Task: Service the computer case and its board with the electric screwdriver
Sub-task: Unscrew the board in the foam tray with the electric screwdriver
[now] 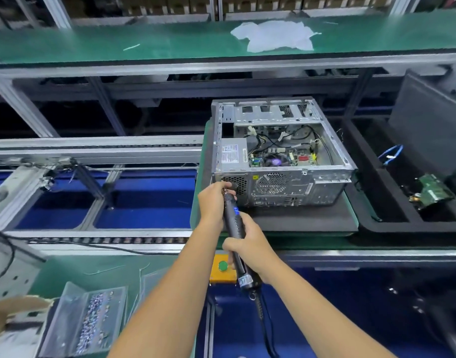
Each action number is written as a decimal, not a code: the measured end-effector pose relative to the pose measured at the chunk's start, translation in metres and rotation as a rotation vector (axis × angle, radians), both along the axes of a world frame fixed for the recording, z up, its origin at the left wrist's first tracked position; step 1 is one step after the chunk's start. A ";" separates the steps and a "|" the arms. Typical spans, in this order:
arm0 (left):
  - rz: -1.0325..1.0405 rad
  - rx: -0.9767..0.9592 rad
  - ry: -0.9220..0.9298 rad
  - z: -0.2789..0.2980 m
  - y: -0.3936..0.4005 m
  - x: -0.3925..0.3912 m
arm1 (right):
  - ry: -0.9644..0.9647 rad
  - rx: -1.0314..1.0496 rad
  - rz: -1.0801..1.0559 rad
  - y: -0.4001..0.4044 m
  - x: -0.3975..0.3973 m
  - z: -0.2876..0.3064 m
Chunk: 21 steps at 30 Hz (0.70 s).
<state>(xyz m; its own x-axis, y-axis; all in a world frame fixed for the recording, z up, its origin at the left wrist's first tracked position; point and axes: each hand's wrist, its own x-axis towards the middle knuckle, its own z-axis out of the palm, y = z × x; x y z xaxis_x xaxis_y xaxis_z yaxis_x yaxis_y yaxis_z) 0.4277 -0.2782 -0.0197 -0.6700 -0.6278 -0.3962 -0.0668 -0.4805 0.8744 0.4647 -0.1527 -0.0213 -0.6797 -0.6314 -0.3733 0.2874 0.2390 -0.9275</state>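
Screwdriver (234, 226), gripped by both hands' curled fingers, slants tip-up toward case (281, 153) rear corner.

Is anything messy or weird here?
A crumpled white sheet lies on the green shelf above the case. A loose board sits in the black tray on the right. Nothing looks spilled or broken.
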 end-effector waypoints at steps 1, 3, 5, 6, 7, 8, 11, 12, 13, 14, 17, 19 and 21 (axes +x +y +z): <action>0.000 -0.009 -0.003 0.000 0.001 -0.001 | 0.005 0.000 0.000 0.000 -0.002 0.000; 0.002 -0.033 -0.007 0.001 0.001 -0.003 | 0.029 0.006 0.002 0.000 -0.004 -0.001; 0.008 -0.049 0.002 0.002 0.000 -0.005 | 0.039 0.007 0.007 0.000 -0.006 0.000; 0.011 -0.055 0.008 0.002 -0.001 -0.006 | 0.035 0.003 0.006 0.000 -0.006 0.001; 0.013 -0.060 0.011 0.002 -0.002 -0.006 | 0.030 0.000 0.005 -0.001 -0.007 0.001; 0.013 -0.061 0.011 0.002 -0.003 -0.007 | 0.026 -0.002 0.005 -0.001 -0.008 0.002; 0.011 -0.055 0.002 0.001 -0.005 -0.009 | 0.023 -0.011 0.006 -0.003 -0.008 0.003; 0.008 -0.051 0.001 0.001 -0.005 -0.010 | 0.021 -0.013 0.006 -0.004 -0.008 0.004; 0.007 -0.047 0.003 0.001 -0.006 -0.010 | 0.021 -0.013 0.005 -0.005 -0.008 0.004; 0.007 -0.042 0.008 0.001 -0.006 -0.010 | 0.021 -0.011 0.005 -0.005 -0.008 0.004; 0.002 -0.031 0.018 0.000 -0.008 -0.010 | 0.020 -0.014 0.007 -0.006 -0.008 0.005; 0.001 -0.010 0.021 -0.001 -0.009 -0.010 | 0.018 -0.020 0.004 -0.008 -0.007 0.007; -0.002 0.023 0.025 -0.002 -0.010 -0.010 | 0.015 -0.023 -0.016 -0.010 -0.006 0.008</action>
<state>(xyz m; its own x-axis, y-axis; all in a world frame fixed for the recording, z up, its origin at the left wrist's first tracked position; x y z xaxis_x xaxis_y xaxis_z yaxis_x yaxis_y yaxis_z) 0.4172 -0.2881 -0.0212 -0.6812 -0.6173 -0.3937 -0.0464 -0.5002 0.8646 0.4588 -0.1629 -0.0130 -0.6955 -0.6285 -0.3482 0.2771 0.2125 -0.9370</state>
